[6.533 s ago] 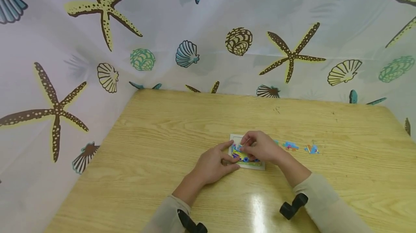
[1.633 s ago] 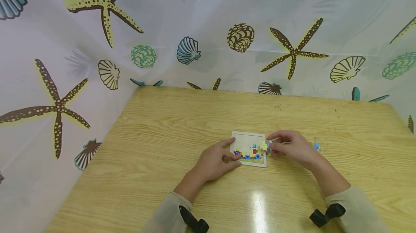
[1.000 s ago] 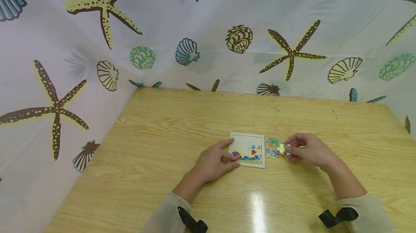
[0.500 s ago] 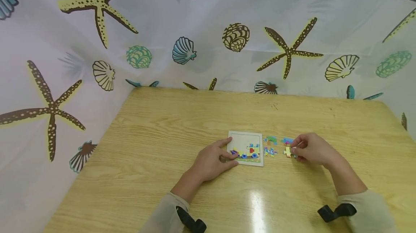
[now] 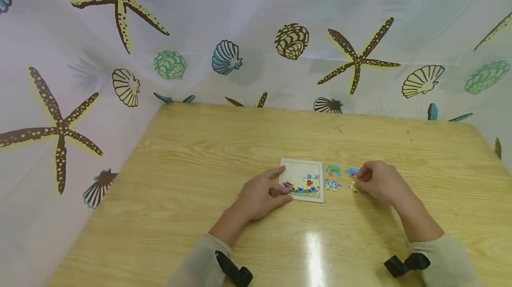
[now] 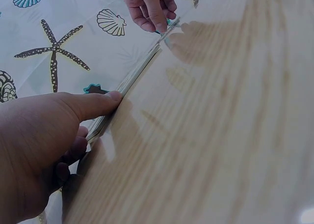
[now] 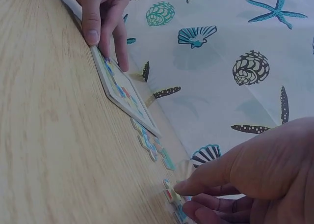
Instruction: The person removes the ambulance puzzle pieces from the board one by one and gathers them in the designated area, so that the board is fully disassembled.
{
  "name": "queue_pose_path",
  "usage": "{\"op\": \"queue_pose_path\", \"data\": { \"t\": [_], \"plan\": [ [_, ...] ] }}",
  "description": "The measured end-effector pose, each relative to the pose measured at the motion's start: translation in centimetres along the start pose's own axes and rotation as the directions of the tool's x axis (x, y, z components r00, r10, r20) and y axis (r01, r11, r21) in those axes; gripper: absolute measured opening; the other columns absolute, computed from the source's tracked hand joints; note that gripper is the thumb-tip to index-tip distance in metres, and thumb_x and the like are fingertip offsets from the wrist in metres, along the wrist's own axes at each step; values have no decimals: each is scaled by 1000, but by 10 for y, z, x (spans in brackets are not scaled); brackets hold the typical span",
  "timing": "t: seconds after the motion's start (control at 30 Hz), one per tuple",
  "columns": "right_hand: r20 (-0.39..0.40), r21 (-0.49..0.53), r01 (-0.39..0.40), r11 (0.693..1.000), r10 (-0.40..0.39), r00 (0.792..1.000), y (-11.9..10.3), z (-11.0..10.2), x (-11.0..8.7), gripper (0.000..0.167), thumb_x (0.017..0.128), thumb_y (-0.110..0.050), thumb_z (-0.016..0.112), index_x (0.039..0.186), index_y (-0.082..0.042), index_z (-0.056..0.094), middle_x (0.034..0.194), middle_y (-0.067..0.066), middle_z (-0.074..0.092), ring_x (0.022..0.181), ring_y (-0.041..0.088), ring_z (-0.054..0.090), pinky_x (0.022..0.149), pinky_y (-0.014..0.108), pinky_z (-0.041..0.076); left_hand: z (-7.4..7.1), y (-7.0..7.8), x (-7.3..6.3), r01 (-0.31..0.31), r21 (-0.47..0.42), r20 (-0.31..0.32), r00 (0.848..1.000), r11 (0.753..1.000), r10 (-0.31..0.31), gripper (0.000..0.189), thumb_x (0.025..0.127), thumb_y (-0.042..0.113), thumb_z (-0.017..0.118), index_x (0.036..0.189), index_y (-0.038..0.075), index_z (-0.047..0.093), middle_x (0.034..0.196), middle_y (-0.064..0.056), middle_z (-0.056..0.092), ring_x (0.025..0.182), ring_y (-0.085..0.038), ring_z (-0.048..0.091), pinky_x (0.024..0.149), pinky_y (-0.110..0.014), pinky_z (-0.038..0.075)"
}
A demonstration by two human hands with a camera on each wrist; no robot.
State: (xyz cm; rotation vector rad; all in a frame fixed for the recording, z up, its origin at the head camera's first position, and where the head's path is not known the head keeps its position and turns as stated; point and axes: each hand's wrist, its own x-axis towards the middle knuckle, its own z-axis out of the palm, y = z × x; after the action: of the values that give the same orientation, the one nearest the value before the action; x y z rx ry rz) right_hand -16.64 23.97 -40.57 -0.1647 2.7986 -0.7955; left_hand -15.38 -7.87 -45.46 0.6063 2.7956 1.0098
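A small white-framed jigsaw puzzle board (image 5: pixel 294 167) lies on the table, with a colourful vehicle picture partly filled along its lower side. My left hand (image 5: pixel 260 194) rests at its left side, straight fingers on the board and thumb along the near edge. To the right of the board, my right hand (image 5: pixel 382 183) pinches a yellow puzzle piece (image 5: pixel 352 185) between thumb and fingers, low over other pieces. The right wrist view shows the thumb against that piece, while the fingertips are partly hidden. A blue puzzle piece (image 5: pixel 353 171) lies beside these fingers.
Green puzzle pieces (image 5: pixel 334 170) and purple-blue puzzle pieces (image 5: pixel 332 184) lie between the board and my right hand. The wooden table (image 5: pixel 200 158) meets a shell-and-starfish patterned cloth (image 5: pixel 256 60) at its back and left. Black wrist devices sit on both sleeves.
My right hand has gone from over the board to the pieces on the right, carrying a yellow puzzle piece, and has lowered it among them. The left hand stays on the board.
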Motion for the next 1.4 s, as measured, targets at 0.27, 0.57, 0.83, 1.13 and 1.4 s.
{"op": "queue_pose_path", "data": {
  "t": [0.27, 0.57, 0.83, 1.13, 1.4],
  "plan": [
    [63, 134, 50, 990, -59, 996, -16, 6, 9, 24, 92, -22, 70, 105, -2, 67, 92, 9, 65, 69, 16, 61, 62, 29, 50, -1, -1, 0, 6, 1, 6, 1000, 1000, -6, 29, 89, 42, 74, 107, 20, 80, 155, 0, 47, 141, -31, 46, 107, -47, 46],
    [111, 135, 166, 977, -181, 977, -40, 15, 24, 30, 93, -22, 71, 114, 0, 70, 89, 9, 67, 64, 16, 63, 59, 29, 49, -2, -1, -1, 6, -11, 11, 1000, 1000, -6, 28, 89, 41, 74, 106, 19, 80, 155, 0, 46, 141, -32, 46, 108, -49, 45],
    [132, 48, 201, 978, -205, 970, -53, 28, 30, 36, 86, -23, 80, 112, 0, 72, 82, 2, 68, 69, 12, 57, 65, 28, 48, -2, 0, 0, 6, -8, 10, 1000, 1000, -5, 29, 89, 42, 74, 107, 20, 80, 155, 1, 46, 141, -30, 47, 107, -48, 46],
    [145, 13, 173, 985, -173, 974, -59, 33, 26, 29, 88, -18, 77, 111, -2, 68, 87, 3, 66, 71, 14, 57, 65, 29, 48, -3, 3, -1, 0, -17, 16, 1000, 1000, 0, 27, 89, 41, 74, 108, 22, 80, 155, 0, 46, 139, -30, 49, 105, -47, 48],
    [70, 84, 140, 987, -146, 987, -59, 39, 22, 24, 86, -14, 78, 101, -8, 60, 92, 6, 67, 76, 16, 60, 67, 31, 49, -3, 3, -1, 14, -28, 16, 1000, 1000, -13, 27, 88, 41, 75, 106, 21, 80, 154, 0, 47, 140, -30, 48, 107, -47, 47]
  ]
}}
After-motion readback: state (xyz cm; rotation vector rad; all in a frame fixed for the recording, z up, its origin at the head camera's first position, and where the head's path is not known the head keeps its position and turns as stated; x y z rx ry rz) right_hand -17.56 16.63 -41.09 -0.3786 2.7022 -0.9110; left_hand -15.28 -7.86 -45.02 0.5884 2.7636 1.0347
